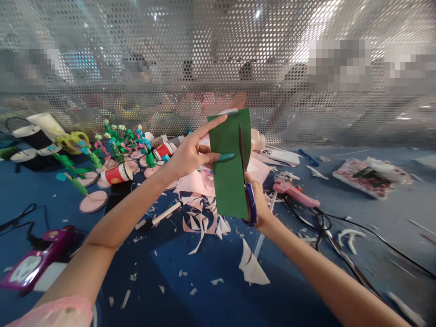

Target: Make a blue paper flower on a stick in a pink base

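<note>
A dark green sheet of paper [228, 181] is held up in the middle of the view, above the table. My left hand [187, 154] grips its left edge, thumb in front and the other fingers partly hidden. In my right hand [259, 200] are scissors [251, 204] with blue handles, at the sheet's lower right. Their dark blade runs upward along the paper's right part, where a long slit divides off a strip that curls away. Most of my right hand's fingers are hidden behind the sheet and handles.
Pink and white paper scraps [200, 222] litter the blue table. Right of them lie a pink glue gun [296, 193], black cables [322, 222] and a plastic bag [371, 177]. Small paper plants on pink discs [93, 202], a red paper cup [117, 174] and a purple device [34, 259] occupy the left.
</note>
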### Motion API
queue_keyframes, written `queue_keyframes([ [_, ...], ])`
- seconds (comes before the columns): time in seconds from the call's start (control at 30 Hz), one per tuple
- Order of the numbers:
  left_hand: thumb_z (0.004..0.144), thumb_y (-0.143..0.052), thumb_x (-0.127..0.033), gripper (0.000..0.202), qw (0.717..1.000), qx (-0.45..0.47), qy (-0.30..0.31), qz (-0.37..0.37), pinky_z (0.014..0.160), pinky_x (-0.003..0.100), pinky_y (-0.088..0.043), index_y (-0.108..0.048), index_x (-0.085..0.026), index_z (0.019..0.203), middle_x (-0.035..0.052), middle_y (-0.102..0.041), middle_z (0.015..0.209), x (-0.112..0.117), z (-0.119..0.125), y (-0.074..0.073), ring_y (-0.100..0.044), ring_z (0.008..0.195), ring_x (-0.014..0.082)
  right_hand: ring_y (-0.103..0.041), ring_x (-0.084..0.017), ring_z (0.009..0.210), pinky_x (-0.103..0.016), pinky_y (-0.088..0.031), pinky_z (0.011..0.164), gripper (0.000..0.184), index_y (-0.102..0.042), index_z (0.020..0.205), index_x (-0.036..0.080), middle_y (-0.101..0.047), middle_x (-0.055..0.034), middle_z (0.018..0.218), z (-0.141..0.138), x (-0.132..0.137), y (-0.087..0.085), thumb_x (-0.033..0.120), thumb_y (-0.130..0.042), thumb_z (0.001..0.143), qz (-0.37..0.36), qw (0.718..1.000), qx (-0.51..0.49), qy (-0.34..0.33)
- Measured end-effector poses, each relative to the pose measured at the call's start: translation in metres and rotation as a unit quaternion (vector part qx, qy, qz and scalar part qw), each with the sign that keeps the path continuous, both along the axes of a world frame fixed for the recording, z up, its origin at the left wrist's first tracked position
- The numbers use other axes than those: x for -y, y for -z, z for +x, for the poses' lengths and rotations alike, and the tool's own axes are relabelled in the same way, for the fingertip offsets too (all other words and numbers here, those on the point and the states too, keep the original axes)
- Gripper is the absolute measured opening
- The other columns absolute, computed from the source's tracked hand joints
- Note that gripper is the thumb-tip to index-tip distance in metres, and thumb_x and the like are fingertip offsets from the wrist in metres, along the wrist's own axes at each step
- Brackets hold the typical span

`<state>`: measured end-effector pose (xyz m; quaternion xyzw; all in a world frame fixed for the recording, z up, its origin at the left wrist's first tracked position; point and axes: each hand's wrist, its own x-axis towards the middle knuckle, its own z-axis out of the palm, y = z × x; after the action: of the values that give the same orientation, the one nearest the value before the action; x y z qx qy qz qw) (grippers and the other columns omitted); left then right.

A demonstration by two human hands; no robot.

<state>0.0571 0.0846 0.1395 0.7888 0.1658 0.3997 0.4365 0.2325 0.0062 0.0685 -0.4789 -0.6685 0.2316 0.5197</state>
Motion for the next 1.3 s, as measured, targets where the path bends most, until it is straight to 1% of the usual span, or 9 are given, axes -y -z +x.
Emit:
queue_keyframes([
  [0.17,0.076,-0.063,-0.025,0.075,1.000,-0.005,-0.004,0.006,0.066,0.034,-0.062,-0.026,-0.035,0.142,0.0032,-0.044,0.139,0.0026,0.0013,-0.0001,-0.063,0.098,0.0235,-0.063,-0.026,0.081,-0.035,-0.052,0.070,0.037,-0.060,0.102,0.019,-0.068,-0.0034,0.085,0.0015,-0.0005,0.0015,0.043,-0.056,0.074,-0.004,1.000,0.000,-0.002],
  [0.27,0.075,-0.063,-0.023,0.075,1.000,0.000,-0.005,0.000,0.063,0.031,-0.062,-0.028,-0.034,0.141,0.0031,-0.043,0.140,0.0034,0.0016,-0.0009,-0.064,0.095,0.0217,-0.062,-0.025,0.082,-0.035,-0.052,0.071,0.037,-0.059,0.106,0.020,-0.068,-0.0031,0.088,0.0018,-0.0012,0.0040,0.041,-0.054,0.076,-0.011,1.000,-0.009,-0.002],
  [0.43,0.075,-0.063,-0.021,0.075,1.000,0.003,0.004,-0.008,0.061,0.028,-0.062,-0.028,-0.035,0.140,0.0027,-0.043,0.140,0.0043,0.0017,-0.0011,-0.065,0.088,0.0178,-0.063,-0.024,0.080,-0.032,-0.052,0.066,0.035,-0.059,0.106,0.019,-0.068,-0.0026,0.088,0.0028,-0.0018,0.0079,0.039,-0.053,0.078,-0.018,1.000,-0.023,0.003],
  [0.63,0.077,-0.061,-0.022,0.076,1.000,-0.006,0.009,0.003,0.068,0.032,-0.062,-0.024,-0.035,0.142,0.0036,-0.037,0.144,0.0037,0.0023,0.0002,-0.062,0.102,0.0243,-0.063,-0.022,0.073,-0.031,-0.051,0.061,0.034,-0.058,0.105,0.020,-0.067,-0.0015,0.082,0.0006,-0.0011,0.0069,0.042,-0.052,0.079,-0.035,0.998,-0.043,-0.010],
  [0.8,0.077,-0.061,-0.021,0.076,1.000,-0.004,0.006,0.011,0.070,0.033,-0.061,-0.024,-0.034,0.142,0.0047,-0.039,0.142,0.0023,0.0026,0.0019,-0.062,0.104,0.0254,-0.060,-0.020,0.065,-0.029,-0.047,0.055,0.032,-0.060,0.097,0.018,-0.067,-0.0021,0.078,-0.0004,-0.0008,0.0057,0.042,-0.052,0.078,-0.051,0.998,-0.029,0.013],
  [0.9,0.076,-0.063,-0.020,0.074,1.000,0.006,0.003,0.006,0.067,0.032,-0.061,-0.029,-0.035,0.140,0.0039,-0.043,0.139,0.0019,0.0027,0.0020,-0.063,0.102,0.0245,-0.060,-0.019,0.065,-0.029,-0.047,0.056,0.033,-0.061,0.095,0.018,-0.066,-0.0020,0.078,-0.0010,0.0003,0.0052,0.044,-0.051,0.078,-0.054,0.998,-0.029,0.016],
  [1.1,0.074,-0.064,-0.016,0.072,1.000,0.014,-0.002,-0.007,0.056,0.024,-0.060,-0.035,-0.037,0.136,0.0012,-0.051,0.131,0.0034,0.0039,0.0004,-0.066,0.089,0.0189,-0.057,-0.018,0.061,-0.029,-0.045,0.055,0.034,-0.063,0.090,0.019,-0.066,-0.0011,0.074,-0.0038,0.0033,0.0030,0.047,-0.050,0.076,-0.068,0.997,-0.034,0.018],
  [1.2,0.073,-0.064,-0.014,0.071,1.000,0.020,-0.005,-0.004,0.056,0.024,-0.060,-0.038,-0.037,0.135,0.0009,-0.054,0.128,0.0039,0.0044,0.0003,-0.066,0.086,0.0173,-0.057,-0.019,0.061,-0.029,-0.045,0.054,0.034,-0.063,0.087,0.018,-0.065,-0.0011,0.071,-0.0045,0.0030,0.0025,0.047,-0.051,0.075,-0.068,0.997,-0.039,0.021],
  [1.3,0.072,-0.064,-0.014,0.070,1.000,0.021,-0.003,-0.008,0.057,0.025,-0.061,-0.039,-0.036,0.133,0.0012,-0.053,0.129,0.0042,0.0044,-0.0003,-0.066,0.083,0.0162,-0.058,-0.019,0.062,-0.029,-0.045,0.056,0.034,-0.063,0.086,0.017,-0.064,-0.0014,0.070,-0.0046,0.0025,0.0030,0.046,-0.049,0.077,-0.072,0.996,-0.049,0.020],
])
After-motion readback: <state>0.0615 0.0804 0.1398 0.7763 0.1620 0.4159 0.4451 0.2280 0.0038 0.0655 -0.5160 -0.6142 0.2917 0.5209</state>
